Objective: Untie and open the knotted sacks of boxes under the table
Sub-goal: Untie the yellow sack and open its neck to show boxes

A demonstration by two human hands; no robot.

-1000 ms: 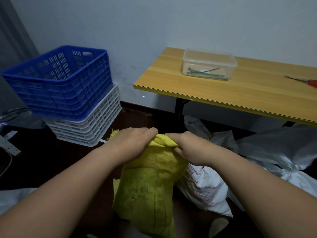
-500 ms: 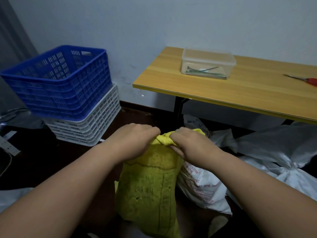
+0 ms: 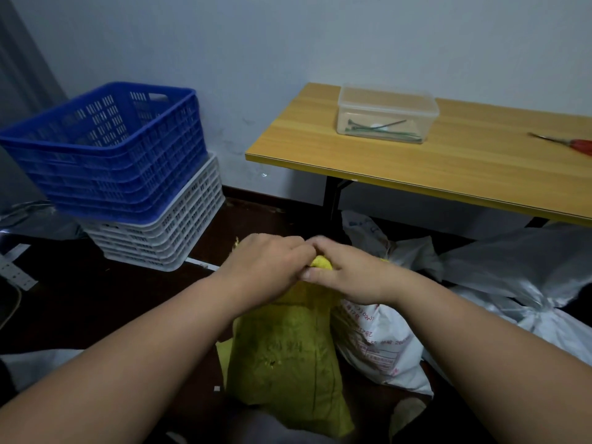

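A yellow woven sack stands upright on the dark floor in front of me. My left hand and my right hand meet at its bunched top and both grip the knot, of which only a small yellow bulge shows between the fingers. A white printed sack leans against the yellow one on its right. More white and grey sacks lie under the wooden table at the right.
A blue crate sits stacked on a white crate at the left by the wall. On the table are a clear plastic box with cable ties and red-handled scissors. A black table leg stands behind my hands.
My two hands have drawn closer together over the sack's top until they touch. The yellow knot is now almost fully covered by my fingers.
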